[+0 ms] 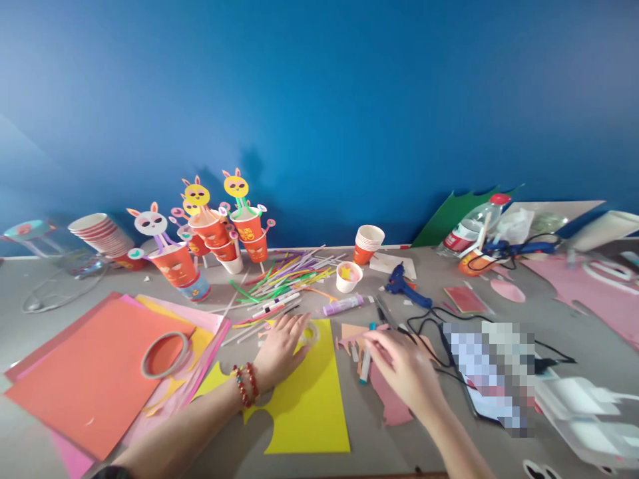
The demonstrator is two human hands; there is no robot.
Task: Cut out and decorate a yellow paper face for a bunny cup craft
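My left hand [283, 349] lies palm down over a cut sheet of yellow paper [314, 406], fingers stretched out. Beside its fingertips is a roll of clear tape [310, 333], partly hidden by the hand. Bent fingers of my right hand [402, 366] close on a white marker with blue ends [366, 367], just right of the yellow sheet. Beneath and around that marker are scraps of pink paper [390, 396] and orange-tan paper.
Paper-cup rabbit figures [172, 263] stand at the back left, near colored pipe cleaners [284, 276]. Orange sheets [94, 372] carry a tape ring [164, 354]. On the right are a blue glue gun [403, 286] with its cord, a phone [482, 379], and a bottle [474, 223].
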